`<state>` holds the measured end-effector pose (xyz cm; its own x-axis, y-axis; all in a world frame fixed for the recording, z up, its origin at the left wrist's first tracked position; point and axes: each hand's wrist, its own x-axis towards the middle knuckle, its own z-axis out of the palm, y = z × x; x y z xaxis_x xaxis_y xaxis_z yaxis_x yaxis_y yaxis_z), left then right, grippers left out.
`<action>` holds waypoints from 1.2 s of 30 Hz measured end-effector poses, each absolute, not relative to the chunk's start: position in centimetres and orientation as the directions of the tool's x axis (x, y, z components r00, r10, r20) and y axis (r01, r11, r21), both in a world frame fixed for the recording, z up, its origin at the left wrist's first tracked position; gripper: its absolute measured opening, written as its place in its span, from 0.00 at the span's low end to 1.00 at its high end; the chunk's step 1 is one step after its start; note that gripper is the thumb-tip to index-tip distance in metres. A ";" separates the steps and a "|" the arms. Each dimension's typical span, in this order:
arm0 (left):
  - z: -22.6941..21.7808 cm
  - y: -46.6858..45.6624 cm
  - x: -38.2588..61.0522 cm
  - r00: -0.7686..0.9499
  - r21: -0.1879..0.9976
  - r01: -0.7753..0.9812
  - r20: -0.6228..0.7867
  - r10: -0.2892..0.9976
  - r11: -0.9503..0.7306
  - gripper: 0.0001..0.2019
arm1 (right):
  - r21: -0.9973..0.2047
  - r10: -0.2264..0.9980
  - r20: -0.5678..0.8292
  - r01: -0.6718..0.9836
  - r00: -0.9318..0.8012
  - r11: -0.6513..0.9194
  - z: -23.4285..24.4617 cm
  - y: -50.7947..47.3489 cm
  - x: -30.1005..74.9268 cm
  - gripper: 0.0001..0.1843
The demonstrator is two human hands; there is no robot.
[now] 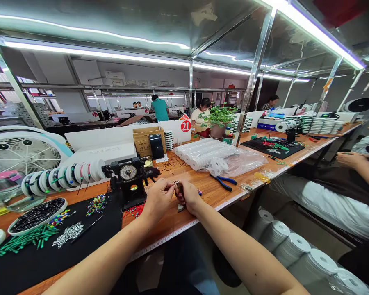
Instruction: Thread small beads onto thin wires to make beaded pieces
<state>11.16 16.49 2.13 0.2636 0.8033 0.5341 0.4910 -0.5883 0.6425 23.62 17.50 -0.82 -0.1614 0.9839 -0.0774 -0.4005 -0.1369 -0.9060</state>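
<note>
My left hand (158,200) and my right hand (189,196) meet above the wooden bench (203,200), their fingertips pinching a small brown piece with a metal glint (178,187). Its exact form is mostly hidden by my fingers. A black dial-faced winding device (128,174) stands just left of my left hand. Blue-handled pliers (223,182) lie to the right of my right hand, out of contact. Below my hands, a small pale item (181,207) lies on the bench.
At left, a black mat (49,246) holds a bowl of black beads and heaps of coloured pins. A spool (64,176) carries beaded strands. Bagged white rolls (206,153) lie ahead. A co-worker's arm (353,162) is at right, and white rolls (295,248) stand on the floor.
</note>
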 end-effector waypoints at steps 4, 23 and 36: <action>2.0 16.5 11.2 0.258 0.641 0.494 0.537 0.803 -0.587 0.08 | -0.905 0.984 -0.077 -0.402 -0.164 -0.138 -0.8 17.5 23.6 0.17; 2.0 16.6 11.2 0.261 0.612 0.533 0.539 0.801 -0.585 0.09 | -0.905 0.986 -0.070 -0.407 -0.150 -0.126 -0.6 17.4 23.6 0.18; 1.9 16.7 11.2 0.254 0.607 0.543 0.539 0.803 -0.580 0.08 | -0.904 0.987 -0.053 -0.412 -0.152 -0.112 -0.8 17.4 23.5 0.18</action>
<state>11.18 16.72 1.93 0.2538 0.8029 0.5394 0.5433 -0.5797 0.6073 23.54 17.41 -0.79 -0.1523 0.9869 -0.0529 -0.4118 -0.1120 -0.9043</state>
